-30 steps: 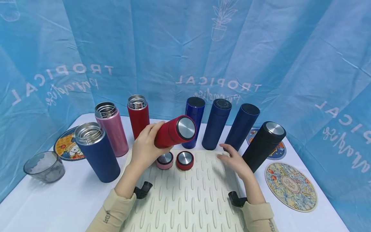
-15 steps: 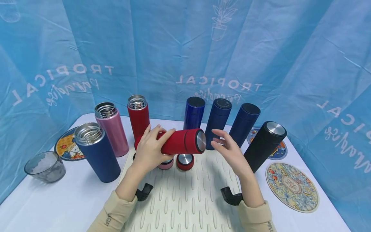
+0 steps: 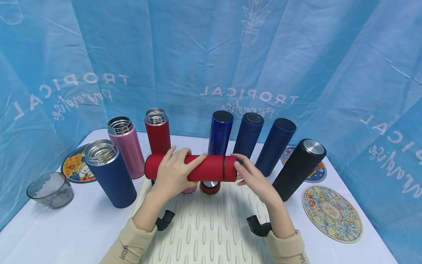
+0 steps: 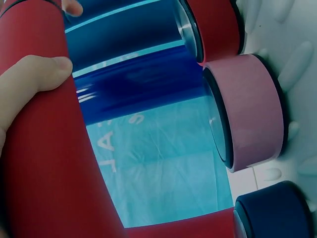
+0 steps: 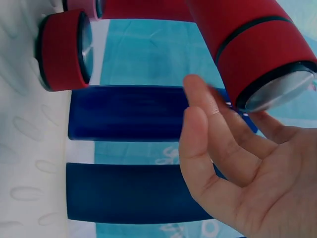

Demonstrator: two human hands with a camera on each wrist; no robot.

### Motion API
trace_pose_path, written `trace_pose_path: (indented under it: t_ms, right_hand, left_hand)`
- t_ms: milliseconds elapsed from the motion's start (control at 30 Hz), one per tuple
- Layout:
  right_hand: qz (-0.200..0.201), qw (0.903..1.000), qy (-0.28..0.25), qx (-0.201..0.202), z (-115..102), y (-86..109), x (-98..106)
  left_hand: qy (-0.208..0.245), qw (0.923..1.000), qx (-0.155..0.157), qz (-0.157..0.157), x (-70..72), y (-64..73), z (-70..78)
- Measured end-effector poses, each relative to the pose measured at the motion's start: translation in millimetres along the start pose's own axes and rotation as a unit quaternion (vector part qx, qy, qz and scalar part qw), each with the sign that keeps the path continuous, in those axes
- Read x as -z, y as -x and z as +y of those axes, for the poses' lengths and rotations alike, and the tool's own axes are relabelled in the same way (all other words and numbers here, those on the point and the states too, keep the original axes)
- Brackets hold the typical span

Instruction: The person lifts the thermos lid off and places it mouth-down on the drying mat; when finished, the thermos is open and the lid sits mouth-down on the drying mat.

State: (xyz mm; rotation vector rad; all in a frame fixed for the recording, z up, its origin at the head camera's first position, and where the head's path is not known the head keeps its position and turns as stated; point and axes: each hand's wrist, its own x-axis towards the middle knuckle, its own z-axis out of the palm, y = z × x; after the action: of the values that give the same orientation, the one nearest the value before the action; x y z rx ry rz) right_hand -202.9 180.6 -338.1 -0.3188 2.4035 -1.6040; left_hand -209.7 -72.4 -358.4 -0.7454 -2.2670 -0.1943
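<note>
My left hand (image 3: 174,171) grips a red thermos (image 3: 211,168) round its body and holds it sideways above the pale ridged mat (image 3: 211,234). Its thumb crosses the body in the left wrist view. My right hand (image 3: 256,180) is at the capped end. In the right wrist view, its fingers (image 5: 195,126) are loosely bent beside the steel-topped cap (image 5: 262,64), not wrapped round it. Below the thermos, a red lid (image 3: 210,189) and a pink lid (image 3: 189,190) sit on the mat, partly hidden. A navy lid (image 4: 275,213) shows in the left wrist view.
Lidless flasks stand at left: navy (image 3: 112,176), pink (image 3: 128,150), red (image 3: 158,135). Capped ones stand at right: glossy blue (image 3: 220,134), two navy, and black (image 3: 298,168). A glass bowl (image 3: 51,190) is far left; a round patterned coaster (image 3: 332,213) lies at right.
The thermos in my left hand has swung from tilted, cap toward me, to level, cap pointing right. My right hand has moved left and up to the cap.
</note>
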Motion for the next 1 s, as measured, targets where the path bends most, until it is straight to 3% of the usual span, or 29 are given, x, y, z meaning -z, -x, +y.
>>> trace_pose_path:
  t_ms: [167,533,1000]
  right_hand:
    - [-0.005,0.9999,-0.012,-0.011,6.3,-5.2,-3.3]
    - [-0.034,0.9981,-0.051,-0.004,14.2,-10.6,-1.1]
    - [-0.057,0.9947,-0.084,0.018,21.8,-14.9,0.4]
  left_hand:
    - [-0.017,0.9996,-0.02,-0.007,-1.9,2.4,0.8]
    - [-0.006,0.9988,-0.031,-0.037,-4.3,2.6,1.3]
    - [-0.01,0.998,-0.058,-0.023,-3.4,3.4,-2.9]
